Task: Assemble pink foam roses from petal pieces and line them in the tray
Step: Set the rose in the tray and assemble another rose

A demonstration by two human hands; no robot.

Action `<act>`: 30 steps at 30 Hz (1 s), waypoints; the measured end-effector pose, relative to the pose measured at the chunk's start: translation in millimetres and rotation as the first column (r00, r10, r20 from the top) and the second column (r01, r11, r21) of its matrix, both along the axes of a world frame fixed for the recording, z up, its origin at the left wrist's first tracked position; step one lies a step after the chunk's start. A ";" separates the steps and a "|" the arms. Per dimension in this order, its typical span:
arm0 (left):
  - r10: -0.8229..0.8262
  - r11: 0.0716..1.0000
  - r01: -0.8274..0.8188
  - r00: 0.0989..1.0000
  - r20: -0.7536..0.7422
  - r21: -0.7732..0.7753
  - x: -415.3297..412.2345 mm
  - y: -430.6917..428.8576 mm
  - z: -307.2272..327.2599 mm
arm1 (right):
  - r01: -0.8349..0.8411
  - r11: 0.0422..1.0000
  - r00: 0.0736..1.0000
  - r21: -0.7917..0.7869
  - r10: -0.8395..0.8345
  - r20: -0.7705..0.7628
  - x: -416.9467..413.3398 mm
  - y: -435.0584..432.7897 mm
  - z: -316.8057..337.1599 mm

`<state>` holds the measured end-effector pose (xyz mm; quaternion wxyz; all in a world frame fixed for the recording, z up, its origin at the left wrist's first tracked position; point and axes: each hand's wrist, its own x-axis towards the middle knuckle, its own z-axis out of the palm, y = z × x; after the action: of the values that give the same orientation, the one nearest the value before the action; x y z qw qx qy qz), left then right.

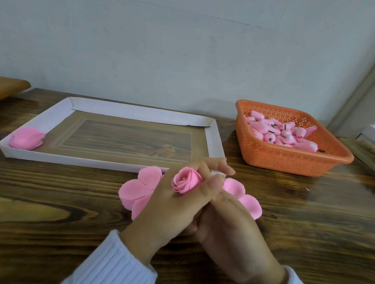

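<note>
Rose (pixel 186 182), a rolled pink bud, is pinched between the curled fingers of the left hand (pixel 170 208) and the thumb of the right hand (pixel 227 226), both pressed together. Flat petals (pixel 136 191) fan out beneath the hands. Just beyond them lies the tray (pixel 107 160), a finished flower (pixel 27 138) in its corner far left of the hands. A basket (pixel 289 162) of buds (pixel 280 136) stands beyond the right hand

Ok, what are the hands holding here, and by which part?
The pink rose bud, gripped round its lower sides: the left hand curls round it, the right hand presses a thumb against its side. Its base is hidden.
</note>
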<state>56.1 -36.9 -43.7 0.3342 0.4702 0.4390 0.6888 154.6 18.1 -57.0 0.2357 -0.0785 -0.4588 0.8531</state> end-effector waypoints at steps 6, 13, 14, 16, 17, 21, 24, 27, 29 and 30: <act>0.107 0.994 -0.108 0.994 -0.035 -0.022 -6.2 3.5 -0.1 | -0.005 1.000 0.999 0.006 0.006 -0.041 -2.2 -2.7 -1.9; 0.132 0.991 -0.128 0.987 -0.095 0.043 -0.6 5.9 -3.7 | 0.057 0.998 0.998 -0.014 -0.057 0.012 -3.0 1.7 -1.4; 0.139 0.989 -0.134 0.985 -0.098 0.059 0.7 6.0 -3.9 | 0.071 0.997 0.997 -0.041 -0.070 0.022 -3.9 3.2 -1.4; 0.179 0.982 -0.174 0.981 -0.072 0.070 3.0 6.2 -3.6 | 0.087 0.986 0.996 -0.139 -0.088 0.003 -3.6 5.9 0.4; 0.220 0.974 -0.215 0.974 -0.061 0.075 3.9 6.6 -4.0 | 0.093 0.978 0.995 -0.185 -0.098 -0.016 -2.7 7.1 1.5; 0.278 0.959 -0.278 0.960 0.018 0.051 4.8 7.4 -6.9 | 0.060 0.950 0.994 -0.305 -0.083 -0.065 -1.8 8.7 -3.1; 0.225 0.972 -0.230 0.971 0.083 0.052 5.0 6.9 -7.2 | 0.089 0.950 0.996 -0.300 -0.092 0.005 -3.4 8.5 -2.0; 0.155 0.987 -0.158 0.982 0.111 0.024 4.4 6.4 -5.7 | 0.080 0.942 0.997 -0.327 -0.075 0.029 -4.2 8.3 0.3; 0.141 0.990 -0.142 0.985 0.103 0.009 3.1 5.6 -5.3 | 0.053 0.937 0.999 -0.345 -0.048 0.025 -3.9 7.8 0.3; 0.143 0.990 -0.144 0.986 0.090 0.003 2.9 5.5 -5.6 | 0.038 0.940 0.999 -0.340 -0.032 0.024 -3.8 7.7 0.9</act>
<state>59.0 -31.4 -49.2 0.3009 0.4079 0.4528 0.7335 150.8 25.8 -56.0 0.2298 -0.1339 -0.3049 0.9145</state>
